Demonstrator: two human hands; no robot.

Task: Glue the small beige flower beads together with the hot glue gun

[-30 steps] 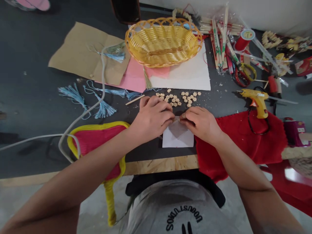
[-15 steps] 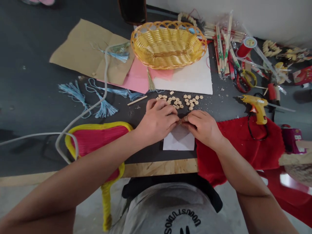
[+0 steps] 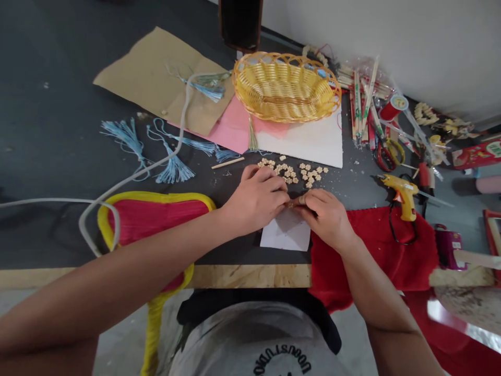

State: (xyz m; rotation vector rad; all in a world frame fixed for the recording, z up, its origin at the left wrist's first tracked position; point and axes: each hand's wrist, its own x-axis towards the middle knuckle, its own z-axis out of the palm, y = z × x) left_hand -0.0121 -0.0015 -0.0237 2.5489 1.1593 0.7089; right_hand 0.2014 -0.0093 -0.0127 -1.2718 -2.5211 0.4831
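My left hand (image 3: 260,196) and my right hand (image 3: 323,213) meet fingertip to fingertip over a small white paper (image 3: 288,236) at the table's front. Both are closed in a pinch on a small pale piece (image 3: 290,204) that looks like one of the flower-shaped pieces; the fingers cover most of it. Just beyond my hands lie several flower-shaped wooden pieces (image 3: 311,175) in loose clusters. A short thin stick (image 3: 227,163) rests beyond my left hand. Under my right forearm spreads a red cloth (image 3: 376,235).
A yellow woven basket (image 3: 287,94) stands on white board (image 3: 313,149) and pink paper. Blue tassels (image 3: 172,166) and a grey cable (image 3: 136,177) lie left, near a pink fan with yellow edging (image 3: 156,216). At right are a yellow glue gun (image 3: 403,193), scissors (image 3: 387,154) and red thread (image 3: 393,107).
The camera view has turned slightly, so the whole scene sits a little differently. My hands stay together in the same pinch over the paper, with almost no movement of their own.
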